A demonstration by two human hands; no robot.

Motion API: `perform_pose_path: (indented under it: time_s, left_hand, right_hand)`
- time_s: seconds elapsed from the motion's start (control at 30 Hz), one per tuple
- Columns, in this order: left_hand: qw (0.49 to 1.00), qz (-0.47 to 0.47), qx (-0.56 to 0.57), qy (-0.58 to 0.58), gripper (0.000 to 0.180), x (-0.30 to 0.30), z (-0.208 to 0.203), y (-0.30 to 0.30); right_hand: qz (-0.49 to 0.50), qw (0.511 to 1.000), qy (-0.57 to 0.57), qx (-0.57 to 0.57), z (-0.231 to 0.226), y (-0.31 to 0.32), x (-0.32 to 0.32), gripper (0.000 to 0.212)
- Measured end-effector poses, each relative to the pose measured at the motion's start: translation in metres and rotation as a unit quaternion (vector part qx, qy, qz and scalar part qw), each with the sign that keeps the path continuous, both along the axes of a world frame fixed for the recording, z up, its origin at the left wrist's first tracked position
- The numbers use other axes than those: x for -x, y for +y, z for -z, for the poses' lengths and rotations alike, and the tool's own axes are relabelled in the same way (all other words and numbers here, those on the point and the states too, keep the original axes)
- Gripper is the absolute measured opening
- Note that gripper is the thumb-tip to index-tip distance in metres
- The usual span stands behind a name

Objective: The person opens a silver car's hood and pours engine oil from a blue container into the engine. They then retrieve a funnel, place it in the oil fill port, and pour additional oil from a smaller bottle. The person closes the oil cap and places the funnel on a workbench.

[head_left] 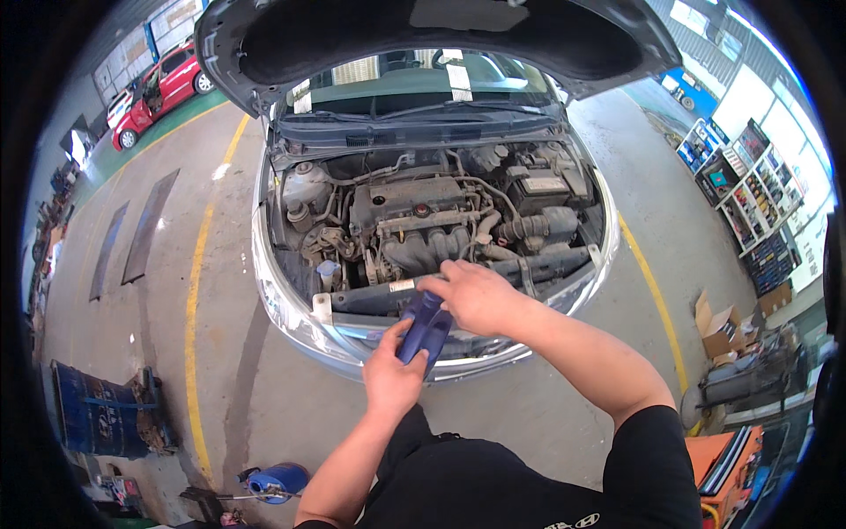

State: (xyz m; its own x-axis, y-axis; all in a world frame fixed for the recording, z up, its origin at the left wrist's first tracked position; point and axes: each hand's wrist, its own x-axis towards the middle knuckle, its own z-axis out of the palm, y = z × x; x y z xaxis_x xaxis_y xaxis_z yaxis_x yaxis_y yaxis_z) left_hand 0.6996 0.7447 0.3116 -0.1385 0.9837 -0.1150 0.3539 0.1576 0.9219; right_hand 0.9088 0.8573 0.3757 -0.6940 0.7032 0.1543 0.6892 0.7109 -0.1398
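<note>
Blue bottle (425, 328): a dark blue plastic container, tilted, held between both hands directly in front of the car's front edge, over the near rim of the engine bay (423, 225).

Left hand (392, 370): closed around the lower part of the bottle from below, thumb up along its left side. The forearm enters from the lower edge.

Right hand (474, 295): fingers curled over the upper end of the bottle, covering the cap area; whether a cap is fitted cannot be told. The right forearm runs from the lower right, with a black sleeve (656, 458) at the upper arm.

Surroundings, working outward:
- Just beyond the hands lies the front crossmember of the silver car (291, 317), bearing a white label strip.
- The engine (414, 216) sits in the middle of the bay; a white reservoir (304, 185) stands far left, a battery (538, 187) far right.
- The raised bonnet (441, 35) spans the far part of the view.
- The concrete floor (220, 353) carries a yellow line (196, 300) left of the car and another on the right.
- Near left: a blue drum (92, 414) lying beside tools, and a small blue canister (275, 482) close to the left elbow.
- Far left: a red car (163, 84).
- Right: stocked shelves (753, 203), cardboard boxes (723, 322) and an orange tool cart (727, 467) at the near right.

Nothing stands between the hands and the engine bay
</note>
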Motion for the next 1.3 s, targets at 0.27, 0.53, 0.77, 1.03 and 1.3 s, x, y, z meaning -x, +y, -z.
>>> perform_pose_path:
  time_s: [0.27, 0.53, 0.77, 1.03, 1.3]
  left_hand:
    - [0.999, 0.021, -0.037, 0.021, 0.07, -0.028, 0.03, 0.093]
    - [0.995, -0.054, -0.029, 0.08, 0.073, -0.04, 0.038, 0.106]
    - [0.99, -0.071, -0.081, 0.09, 0.069, -0.047, 0.043, 0.105]
    - [0.991, 0.036, -0.121, 0.033, 0.084, -0.046, 0.063, 0.1]
    - [0.989, 0.035, -0.135, -0.051, 0.088, -0.032, 0.068, 0.117]
  right_hand:
    - [0.037, 0.995, -0.082, 0.049, 0.016, 0.126, 0.03, 0.041]
    - [-0.017, 0.979, -0.14, 0.145, 0.016, 0.17, 0.031, 0.039]
    - [0.128, 0.797, -0.329, 0.49, 0.005, 0.223, 0.088, 0.046]
    - [-0.172, 0.85, -0.49, 0.089, 0.004, 0.188, 0.091, 0.04]
    - [0.301, 0.66, -0.493, 0.479, 0.024, 0.236, 0.124, 0.022]
